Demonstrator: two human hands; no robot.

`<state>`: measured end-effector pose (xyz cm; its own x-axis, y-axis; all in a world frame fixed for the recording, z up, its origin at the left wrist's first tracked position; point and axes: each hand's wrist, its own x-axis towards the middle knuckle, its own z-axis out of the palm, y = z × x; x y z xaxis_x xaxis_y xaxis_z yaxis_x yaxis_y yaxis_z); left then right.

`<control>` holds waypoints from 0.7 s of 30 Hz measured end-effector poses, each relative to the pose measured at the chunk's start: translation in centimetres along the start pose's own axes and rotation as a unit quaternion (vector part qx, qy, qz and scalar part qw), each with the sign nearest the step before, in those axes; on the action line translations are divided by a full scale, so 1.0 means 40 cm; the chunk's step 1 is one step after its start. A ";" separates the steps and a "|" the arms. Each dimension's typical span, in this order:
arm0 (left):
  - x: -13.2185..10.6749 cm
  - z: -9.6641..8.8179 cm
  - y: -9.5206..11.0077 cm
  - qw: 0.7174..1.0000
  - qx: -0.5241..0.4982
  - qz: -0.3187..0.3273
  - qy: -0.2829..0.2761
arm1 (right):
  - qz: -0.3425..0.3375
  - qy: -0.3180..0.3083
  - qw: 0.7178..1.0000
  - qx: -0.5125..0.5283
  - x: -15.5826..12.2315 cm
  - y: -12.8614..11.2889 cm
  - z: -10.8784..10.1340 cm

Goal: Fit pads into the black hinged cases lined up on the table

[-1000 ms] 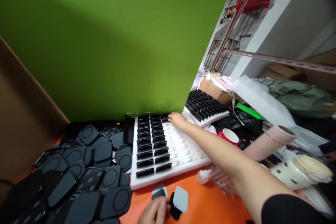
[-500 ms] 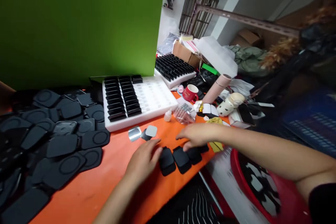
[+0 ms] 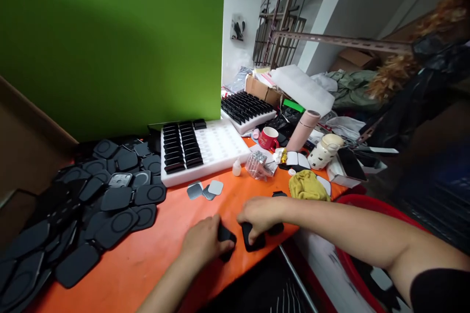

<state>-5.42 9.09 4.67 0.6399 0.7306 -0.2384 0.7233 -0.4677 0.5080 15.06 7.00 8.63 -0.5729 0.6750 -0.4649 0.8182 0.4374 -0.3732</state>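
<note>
A short, plain black sleeve [image 3: 440, 291] on the right arm [image 3: 348, 220]; forearms [image 3: 176, 274] bare; fingers [image 3: 224, 245] ungloved.

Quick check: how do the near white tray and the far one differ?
The near tray is only partly filled, with bare slots on its right; the far tray has black pieces across most of what shows. The near tray looks larger in view; the far tray looks smaller, beyond the near tray's back right corner. Both are white.
</note>
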 end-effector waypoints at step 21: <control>0.045 -0.256 -0.172 0.800 -0.568 -0.120 0.149 | 0.107 0.462 0.820 0.319 0.325 0.283 -0.454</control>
<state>-11.92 18.71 9.20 0.3047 0.8971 -0.3200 0.0039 0.3348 0.9423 17.78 31.53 12.94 0.1036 0.9871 0.1218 0.5342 0.0481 -0.8440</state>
